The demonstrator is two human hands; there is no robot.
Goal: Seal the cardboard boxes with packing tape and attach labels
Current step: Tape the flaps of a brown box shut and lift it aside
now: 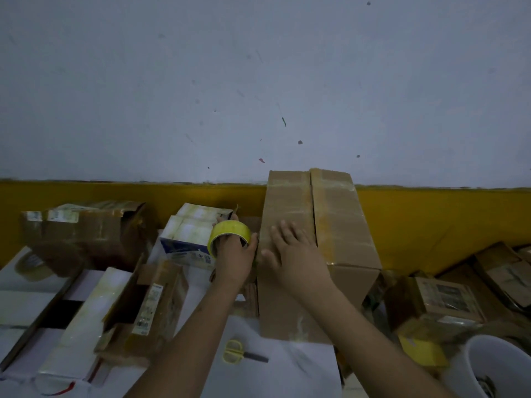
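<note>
A tall brown cardboard box (339,225) stands on the white table, its top flaps closed with a seam down the middle and shiny tape strips across it. My right hand (293,248) lies flat on the box's left flap with fingers spread. My left hand (234,251) holds a yellow roll of packing tape (228,232) against the box's left side, fingers through the roll's core.
Yellow-handled scissors (241,353) lie on the white table (301,369) in front of the box. Taped boxes sit at left (86,228) and centre (192,234), more parcels at right (442,297). A white cup (497,366) stands at lower right. A wall rises behind.
</note>
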